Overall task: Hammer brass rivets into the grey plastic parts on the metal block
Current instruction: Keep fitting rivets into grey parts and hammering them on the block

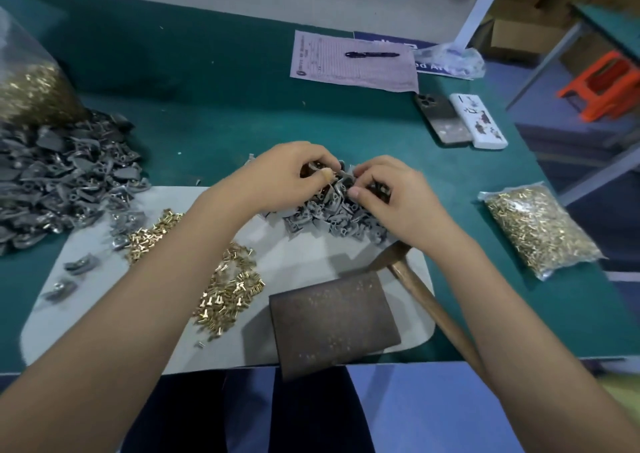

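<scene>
Both hands meet over a small heap of grey plastic parts point(332, 218) at the far edge of a pale mat point(304, 262). My left hand point(284, 175) curls its fingers round grey parts from the heap. My right hand point(391, 193) pinches a grey part beside it. The dark metal block point(332, 321) lies bare at the mat's near edge. Loose brass rivets point(228, 290) are scattered on the mat to the block's left. A hammer's wooden handle point(429, 310) runs along the block's right side, its head hidden under my right wrist.
A large pile of grey parts point(59, 179) covers the left of the green table point(214, 106). Bags of rivets stand at far left point(31, 96) and at right point(540, 227). Behind are a form with a pen point(353, 61), a phone point(443, 120) and a white box point(478, 120).
</scene>
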